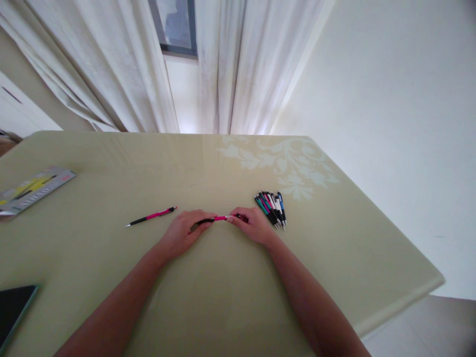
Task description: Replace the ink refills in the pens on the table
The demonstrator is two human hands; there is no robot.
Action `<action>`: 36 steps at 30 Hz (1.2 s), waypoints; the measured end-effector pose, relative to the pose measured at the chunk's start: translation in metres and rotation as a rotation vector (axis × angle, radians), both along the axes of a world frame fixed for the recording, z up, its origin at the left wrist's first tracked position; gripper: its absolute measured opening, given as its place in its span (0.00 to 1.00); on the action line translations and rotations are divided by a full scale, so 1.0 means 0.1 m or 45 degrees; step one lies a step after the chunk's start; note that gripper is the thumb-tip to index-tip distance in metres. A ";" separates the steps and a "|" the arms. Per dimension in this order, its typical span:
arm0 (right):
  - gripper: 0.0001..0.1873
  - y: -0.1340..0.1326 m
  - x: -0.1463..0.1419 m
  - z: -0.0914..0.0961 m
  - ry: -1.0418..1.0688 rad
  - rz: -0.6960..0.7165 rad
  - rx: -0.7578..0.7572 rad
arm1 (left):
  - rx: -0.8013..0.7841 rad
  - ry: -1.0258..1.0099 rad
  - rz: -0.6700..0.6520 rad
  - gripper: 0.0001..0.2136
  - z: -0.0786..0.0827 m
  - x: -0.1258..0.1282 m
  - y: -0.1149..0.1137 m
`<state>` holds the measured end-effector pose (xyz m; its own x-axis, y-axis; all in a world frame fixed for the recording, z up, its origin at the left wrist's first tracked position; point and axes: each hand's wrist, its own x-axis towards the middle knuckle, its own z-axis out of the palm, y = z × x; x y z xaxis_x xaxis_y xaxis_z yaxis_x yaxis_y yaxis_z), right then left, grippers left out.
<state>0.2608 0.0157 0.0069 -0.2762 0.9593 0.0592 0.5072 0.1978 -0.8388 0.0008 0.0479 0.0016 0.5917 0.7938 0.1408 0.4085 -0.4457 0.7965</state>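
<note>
Between my two hands is a pink and black pen [220, 218], lying crosswise just above the table. The fingers of my left hand [185, 229] pinch its black end. My right hand [253, 224] is closed around the other end, and its fingers hide part of that end. To the left of my left hand lies another pink and black pen [151, 216], its silver tip pointing left. A bunch of pens [271, 208] in green, pink, white and blue lies beside my right hand.
A pale green table [208, 173] with a white leaf pattern spreads ahead. At the far left lies a printed package [37, 190], and a dark flat object [15, 312] sits at the lower left. Curtains [253, 64] hang behind the table; a white wall stands at the right.
</note>
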 end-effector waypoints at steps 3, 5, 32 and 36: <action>0.22 0.01 0.01 -0.02 0.045 -0.028 0.011 | -0.030 -0.003 0.069 0.13 0.02 0.00 -0.01; 0.22 0.02 0.02 -0.03 0.112 -0.060 0.026 | -0.059 -0.041 0.175 0.13 0.04 -0.01 -0.01; 0.17 0.09 0.14 -0.17 0.631 -0.264 0.008 | -0.170 -0.335 0.391 0.13 -0.01 -0.06 0.05; 0.16 0.09 0.13 -0.15 0.621 -0.286 0.032 | -0.156 -0.298 0.396 0.14 -0.01 -0.07 0.05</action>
